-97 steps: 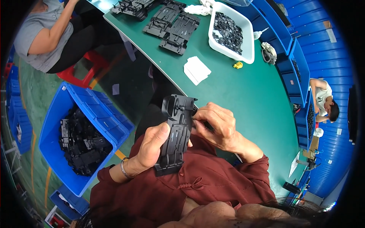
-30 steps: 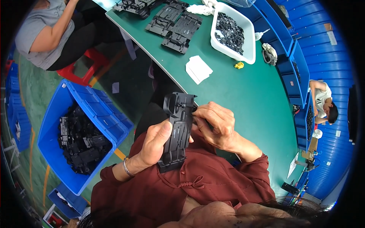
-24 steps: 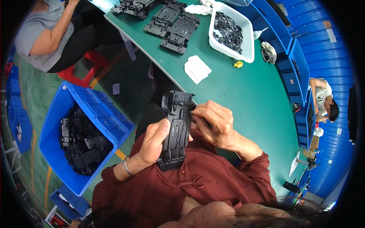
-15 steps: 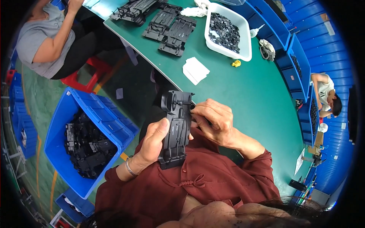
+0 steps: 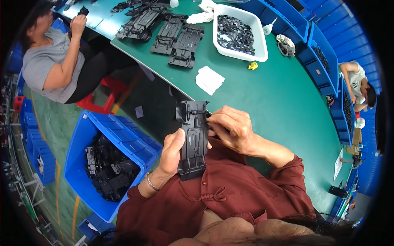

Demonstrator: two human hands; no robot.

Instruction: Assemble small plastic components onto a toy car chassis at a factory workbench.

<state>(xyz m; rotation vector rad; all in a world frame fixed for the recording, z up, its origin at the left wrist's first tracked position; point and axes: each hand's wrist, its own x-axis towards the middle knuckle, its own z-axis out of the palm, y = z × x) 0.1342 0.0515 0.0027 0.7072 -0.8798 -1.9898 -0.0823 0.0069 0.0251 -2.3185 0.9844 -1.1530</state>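
In front of my chest I hold a black plastic toy-car chassis (image 5: 194, 137), its long side running away from me and its ribbed face up. My left hand (image 5: 170, 153) grips it from the left, thumb along the near edge and fingertips showing at the right side. At the upper right edge of the chassis, the thumb and fingers of my right hand (image 5: 233, 128) are pinched together. Whatever sits between those fingertips is hidden or too small to make out.
Several similar black chassis (image 5: 186, 46) lie at the table's far left. Beyond white cards (image 5: 209, 80) stands a white tub (image 5: 262, 51) of small black parts, near a yellow lump (image 5: 253, 65). A blue bin (image 5: 78, 172) of black parts is lower left. Co-workers (image 5: 55, 61) sit left and right.
The view has shifted, so the bin and the table items appear displaced. My hands keep the same hold on the chassis, with the right fingers still at its right edge.
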